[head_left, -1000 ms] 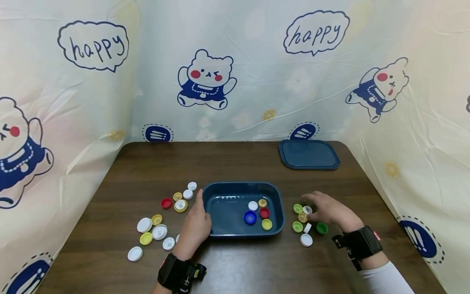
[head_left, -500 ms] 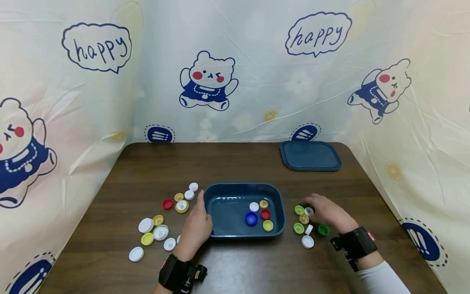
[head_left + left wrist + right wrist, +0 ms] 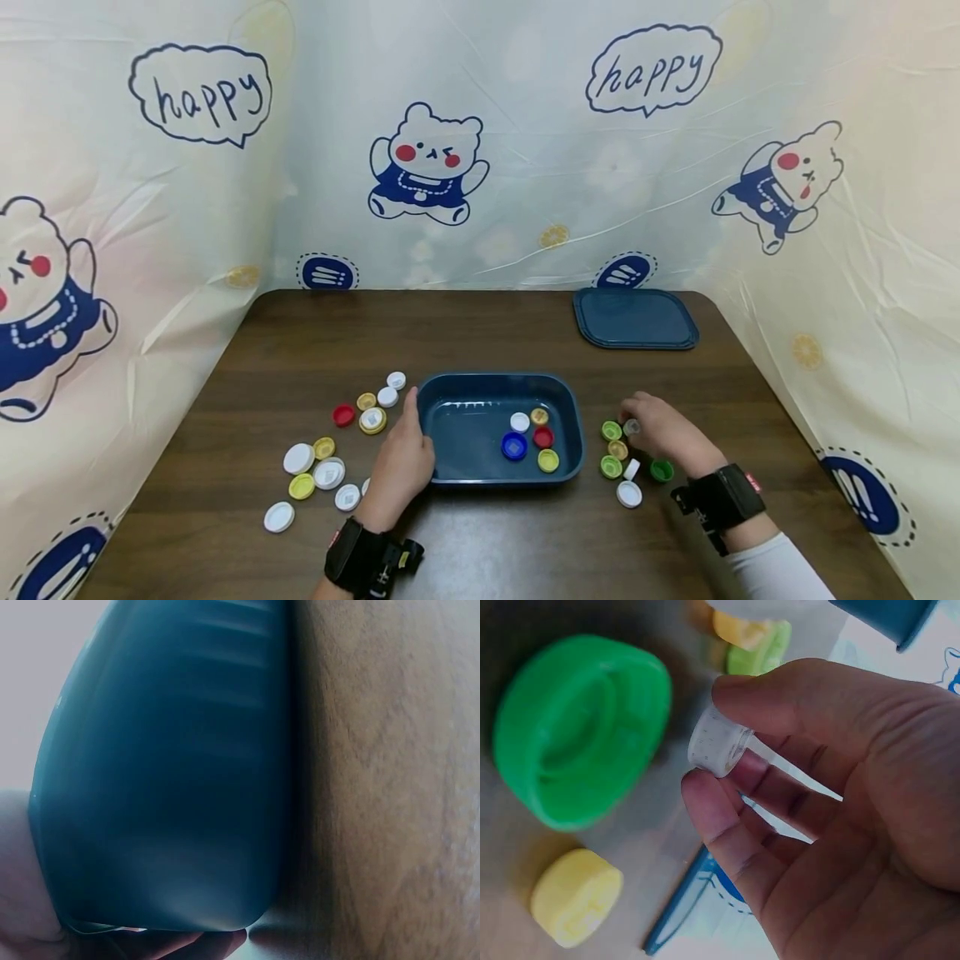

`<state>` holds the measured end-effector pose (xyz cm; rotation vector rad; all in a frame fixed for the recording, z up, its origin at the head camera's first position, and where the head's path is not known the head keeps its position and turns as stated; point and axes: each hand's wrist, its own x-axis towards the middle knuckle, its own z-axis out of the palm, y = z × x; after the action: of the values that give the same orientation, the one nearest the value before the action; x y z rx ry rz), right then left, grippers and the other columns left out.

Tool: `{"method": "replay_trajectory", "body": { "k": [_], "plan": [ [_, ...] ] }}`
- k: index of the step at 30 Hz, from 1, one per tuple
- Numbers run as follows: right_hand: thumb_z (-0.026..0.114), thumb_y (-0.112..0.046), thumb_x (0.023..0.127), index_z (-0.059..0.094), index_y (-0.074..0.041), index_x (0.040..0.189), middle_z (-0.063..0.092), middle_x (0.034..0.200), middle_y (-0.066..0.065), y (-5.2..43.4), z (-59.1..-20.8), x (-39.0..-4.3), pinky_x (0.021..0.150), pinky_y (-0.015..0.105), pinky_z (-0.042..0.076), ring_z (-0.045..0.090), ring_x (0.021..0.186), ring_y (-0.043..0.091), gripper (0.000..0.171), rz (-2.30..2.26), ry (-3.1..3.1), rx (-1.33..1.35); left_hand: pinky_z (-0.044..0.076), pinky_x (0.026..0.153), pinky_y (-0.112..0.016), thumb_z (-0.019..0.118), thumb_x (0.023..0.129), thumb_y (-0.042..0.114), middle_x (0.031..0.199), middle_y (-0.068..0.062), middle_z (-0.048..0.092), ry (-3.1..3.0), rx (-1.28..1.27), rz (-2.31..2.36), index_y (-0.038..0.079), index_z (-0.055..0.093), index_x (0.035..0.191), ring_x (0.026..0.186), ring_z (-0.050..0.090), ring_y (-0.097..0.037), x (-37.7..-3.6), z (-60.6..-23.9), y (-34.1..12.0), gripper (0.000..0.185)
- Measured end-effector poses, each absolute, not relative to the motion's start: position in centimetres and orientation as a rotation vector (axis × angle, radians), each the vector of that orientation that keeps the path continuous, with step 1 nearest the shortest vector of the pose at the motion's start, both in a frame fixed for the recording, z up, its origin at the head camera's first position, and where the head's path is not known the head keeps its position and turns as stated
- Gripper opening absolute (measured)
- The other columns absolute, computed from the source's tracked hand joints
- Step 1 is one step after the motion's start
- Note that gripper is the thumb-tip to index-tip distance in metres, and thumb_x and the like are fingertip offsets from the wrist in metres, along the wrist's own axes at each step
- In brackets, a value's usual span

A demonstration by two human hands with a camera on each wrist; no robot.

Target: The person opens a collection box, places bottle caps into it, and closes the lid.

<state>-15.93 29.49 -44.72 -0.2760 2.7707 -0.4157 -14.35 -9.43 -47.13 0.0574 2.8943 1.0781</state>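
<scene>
Pinching a small clear cap (image 3: 718, 742) btwn thumb and fingertips (image 3: 712, 802) of right hand (image 3: 663, 432), just off the table (image 3: 480, 333), right of the dark blue tray (image 3: 450, 398). Left hand (image 3: 401, 462) lying flat against tray's left wall, fingers straight, bracing it rather than clamping; in left wrist view only the tray wall (image 3: 165, 772) and a bit of skin showing.

Judging the step: carrying the clear cap across to the tray. Doing it well probably meaning keeping the pinch on the cap's rim, light but firm, since smooth and tiny, likely slippery. Lifting clear of the near caps first: green cap (image 3: 581, 727) and yellow cap (image 3: 577, 896) sitting close under the fingers, easy to knock. Clearing the tray's right wall before letting go, releasing low so as to avoid a bounce. Left hand steadying the tray worth keeping, tray looking light.

Containers: tray holding five caps, namely white (image 3: 519, 422), gold-ish (image 3: 537, 415), red (image 3: 542, 437), blue (image 3: 513, 446), yellow-green (image 3: 548, 460), all bunched toward its right half; left half bare. Matching blue lid (image 3: 635, 317) lying flat at far right of table, well apart from tray, nothing on it.

Loose caps in two groups: mostly white and yellow ones left of tray (image 3: 328, 473), green, yellow and white ones right of tray (image 3: 611, 465).
</scene>
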Motion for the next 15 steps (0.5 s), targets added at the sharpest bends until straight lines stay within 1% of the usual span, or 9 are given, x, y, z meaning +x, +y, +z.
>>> {"method": "replay_trajectory", "body": {
  "k": [2, 9, 15],
  "plan": [
    [0.070, 0.004, 0.083, 0.068, -0.009, 0.104, 0.058, 0.103, 0.007, 29.5, -44.3, -16.0, 0.080, 0.042, 0.051, 0.056, 0.092, 0.022, 0.025, -0.428, 2.777, -0.261, 0.046, 0.065, -0.039, 0.052, 0.096, -0.002, 0.135, -0.029, 0.057, 2.896, 0.062, 1.081, -0.004, 0.018, 0.158, 0.080, 0.057, -0.026, -14.3, -47.1, -9.4, 0.070],
    [0.069, 0.008, 0.080, 0.068, -0.005, 0.103, 0.058, 0.099, 0.008, 29.3, -42.3, -16.6, 0.078, 0.042, 0.052, 0.055, 0.088, 0.023, 0.026, -0.432, 2.808, -0.341, 0.048, 0.066, -0.041, 0.051, 0.096, -0.003, 0.137, -0.031, 0.055, 2.886, 0.067, 1.085, -0.004, 0.018, 0.158, 0.082, 0.058, -0.028, -14.2, -46.8, -9.5, 0.070],
    [0.071, 0.006, 0.082, 0.068, -0.003, 0.104, 0.059, 0.099, 0.007, 28.6, -41.1, -17.1, 0.080, 0.042, 0.053, 0.058, 0.090, 0.023, 0.024, -0.417, 2.852, -0.423, 0.050, 0.069, -0.042, 0.052, 0.096, -0.002, 0.135, -0.029, 0.056, 2.896, 0.063, 1.081, -0.004, 0.018, 0.158, 0.086, 0.059, -0.028, -14.2, -46.9, -9.4, 0.070]
  ]
}}
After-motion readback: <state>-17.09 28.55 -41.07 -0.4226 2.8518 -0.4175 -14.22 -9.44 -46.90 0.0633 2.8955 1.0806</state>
